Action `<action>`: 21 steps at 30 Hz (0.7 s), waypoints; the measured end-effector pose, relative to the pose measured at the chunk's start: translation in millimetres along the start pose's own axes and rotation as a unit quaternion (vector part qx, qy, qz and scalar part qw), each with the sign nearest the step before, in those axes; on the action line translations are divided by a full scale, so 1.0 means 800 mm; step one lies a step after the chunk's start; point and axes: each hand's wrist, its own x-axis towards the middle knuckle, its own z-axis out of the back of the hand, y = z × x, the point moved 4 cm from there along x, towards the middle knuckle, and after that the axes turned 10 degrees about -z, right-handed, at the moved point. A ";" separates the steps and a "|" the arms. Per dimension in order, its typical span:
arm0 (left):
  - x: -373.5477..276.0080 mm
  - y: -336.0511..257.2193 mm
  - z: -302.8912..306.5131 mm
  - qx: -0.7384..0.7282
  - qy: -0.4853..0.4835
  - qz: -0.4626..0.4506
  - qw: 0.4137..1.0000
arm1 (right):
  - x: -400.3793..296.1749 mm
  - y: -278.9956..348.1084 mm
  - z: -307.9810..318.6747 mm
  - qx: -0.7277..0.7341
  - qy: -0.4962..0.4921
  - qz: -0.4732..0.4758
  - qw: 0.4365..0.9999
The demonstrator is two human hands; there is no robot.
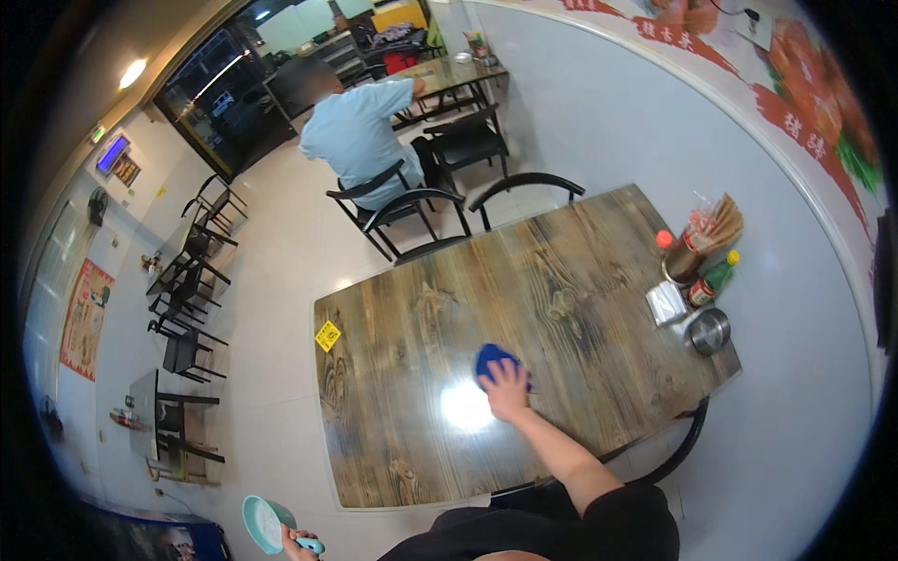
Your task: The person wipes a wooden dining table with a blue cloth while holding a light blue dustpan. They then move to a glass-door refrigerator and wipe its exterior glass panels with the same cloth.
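Observation:
My right hand (506,389) presses a folded dark blue cloth (494,356) flat on the wood-patterned table (435,315), fingers spread over it, near the bright reflection of a lamp. Low at the left, beyond the table's near left corner, my left hand (295,543) grips a turquoise plastic dipper (268,522) by its handle. Something whitish shows inside the dipper; whether it is liquid cannot be told. A yellow diamond-shaped sticker (327,336) with printing lies at the table's left edge.
By the wall stand a chopstick holder (682,261), a green bottle with a yellow cap (714,279), a napkin box (666,303) and a metal bowl (709,331). Black chairs (526,182) touch the far edge. A person in a light blue shirt (354,130) sits beyond.

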 end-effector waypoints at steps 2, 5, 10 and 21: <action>-0.017 -0.011 -0.012 0.041 0.007 -0.044 0.998 | -0.004 0.039 -0.006 0.016 0.012 0.091 0.996; -0.016 -0.005 0.003 0.076 0.036 -0.140 0.987 | 0.020 0.014 -0.007 0.097 0.036 0.212 0.972; -0.011 -0.014 -0.017 0.029 -0.040 -0.081 0.996 | 0.115 -0.153 0.040 -0.010 -0.084 0.007 0.996; -0.093 -0.027 -0.075 -0.136 -0.140 0.036 0.980 | 0.288 -0.391 0.094 -0.023 0.063 -0.430 0.901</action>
